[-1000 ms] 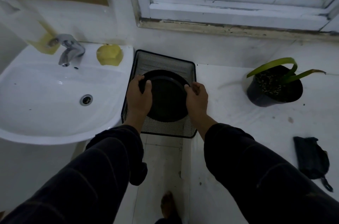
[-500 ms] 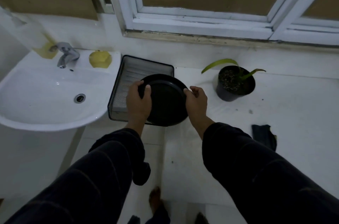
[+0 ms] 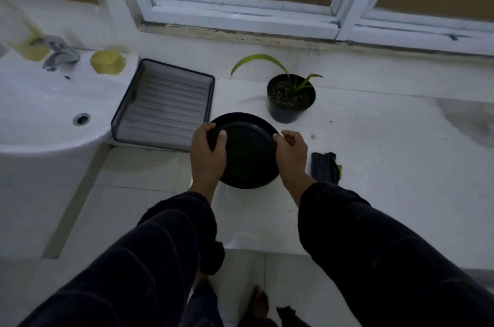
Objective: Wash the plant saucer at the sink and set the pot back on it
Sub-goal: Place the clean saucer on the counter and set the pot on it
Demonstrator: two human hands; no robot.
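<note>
Since before, one saucer [image 3: 247,151] had shifted right, off the mesh tray [image 3: 165,104] and over the counter [image 3: 387,155]. Two hands gripped its rim, left hand [image 3: 207,156] and right hand [image 3: 291,156], fingers curled. One pot [image 3: 290,100] stood just beyond.

A dim, bluish light is cast over the whole room. At twelve o'clock a white-framed window [image 3: 267,13] is set in the wall, its panes backed by a brown surface, and its lower sill [image 3: 240,35] is marked by dark grime. Below it a white counter [image 3: 387,166] is spread from the centre towards three o'clock. At nine o'clock a white basin [image 3: 40,118] is mounted, with a chrome tap [image 3: 60,55] at ten o'clock. Pale floor tiles [image 3: 139,168] are seen between basin and counter and again at six o'clock.
</note>
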